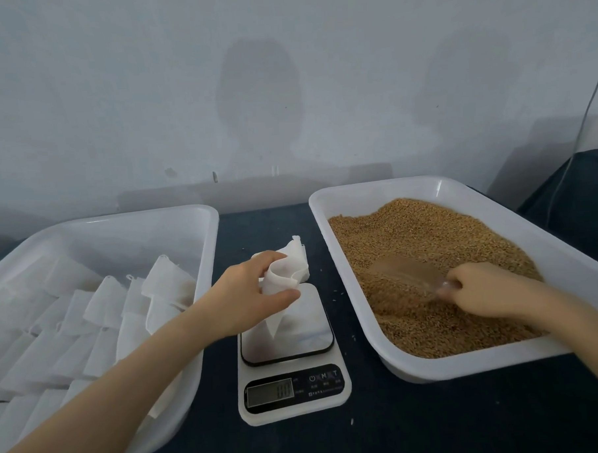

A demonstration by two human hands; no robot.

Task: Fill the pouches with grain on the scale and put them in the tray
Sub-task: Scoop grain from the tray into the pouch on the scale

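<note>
My left hand (250,290) grips a white fabric pouch (286,271) and holds it upright above the platform of a small digital scale (289,350), its lower tip touching the platform. My right hand (478,292) grips the handle of a clear plastic scoop (404,273), whose bowl lies in the brown grain (428,241). The grain fills a white tray (364,189) on the right. A second white tray (153,215) on the left holds several flat white pouches (99,310).
The trays and scale stand on a dark blue cloth-covered table (402,427) against a pale wall. A few loose grains lie on the cloth beside the scale. A thin cable (590,104) hangs at the far right above a dark covered surface.
</note>
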